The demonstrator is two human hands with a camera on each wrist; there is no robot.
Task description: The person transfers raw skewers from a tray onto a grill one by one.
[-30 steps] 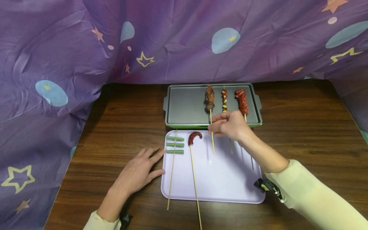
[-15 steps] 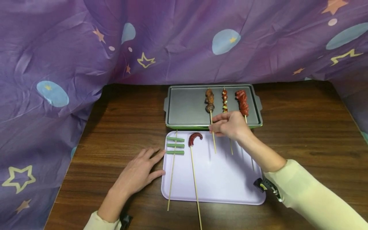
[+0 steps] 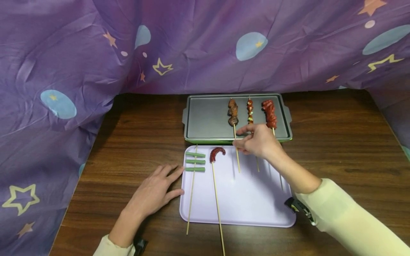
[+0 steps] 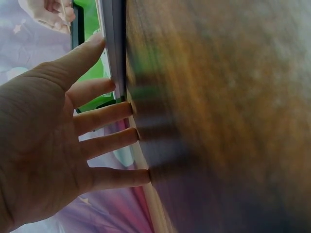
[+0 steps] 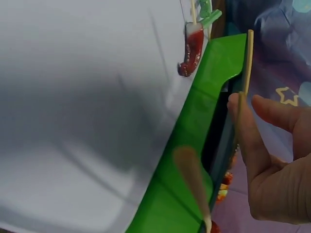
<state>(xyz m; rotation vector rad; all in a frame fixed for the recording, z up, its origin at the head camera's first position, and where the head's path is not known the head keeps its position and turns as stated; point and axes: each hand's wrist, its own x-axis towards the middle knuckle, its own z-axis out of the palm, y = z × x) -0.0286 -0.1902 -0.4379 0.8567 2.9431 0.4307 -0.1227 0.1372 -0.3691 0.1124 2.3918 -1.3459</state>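
A person's left hand (image 3: 153, 192), fingers spread, rests on the worktop (image 3: 144, 138) beside the lilac tray (image 3: 250, 204); a brown meat skewer (image 3: 233, 113) lies lengthwise over the grey griddle (image 3: 208, 117), meat pointing away, stick between the right hand's (image 3: 257, 140) slightly parted fingertips.

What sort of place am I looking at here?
Perhaps a staged tabletop corner rather than a working kitchen: a purple star-patterned cloth hangs behind a brown wood-grain table, where a grey-topped rectangular griddle stands beyond a pale lilac tray.
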